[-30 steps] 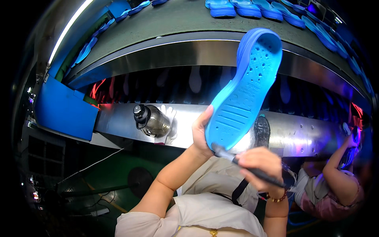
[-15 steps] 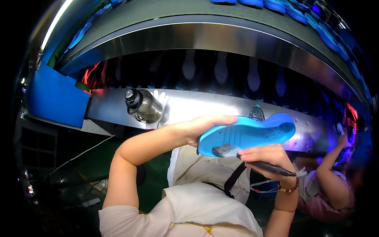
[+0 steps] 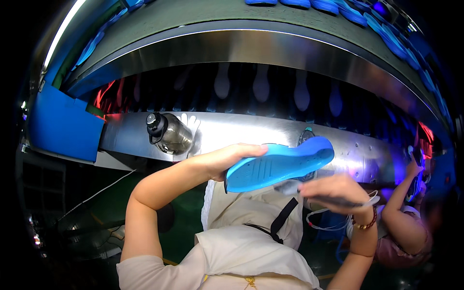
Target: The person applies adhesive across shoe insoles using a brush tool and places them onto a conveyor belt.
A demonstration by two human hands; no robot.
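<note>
A bright blue shoe sole (image 3: 270,168) is held up by my left hand (image 3: 237,155), which grips it at its left end with the thumb along the upper edge. Its hollow, ribbed face is turned toward me, and small holes show at the right end. My right hand (image 3: 338,191) is closed around the dark handle of a brush, smeared by motion. The grey bristles of the brush (image 3: 288,186) are just below the sole's lower edge; whether they touch it I cannot tell.
Beyond my hands runs a metal ledge (image 3: 232,126) bearing a dark drinking bottle (image 3: 171,135), a white glove (image 3: 192,123) and a small clear bottle (image 3: 305,134). Several blue soles (image 3: 325,7) lie on the green conveyor belt (image 3: 203,12). A co-worker's arm (image 3: 403,186) is at the right.
The brush has come off the sole's inner face and dropped below its edge as my right hand moved right. The sole has shifted left in the picture and its right end has tilted.
</note>
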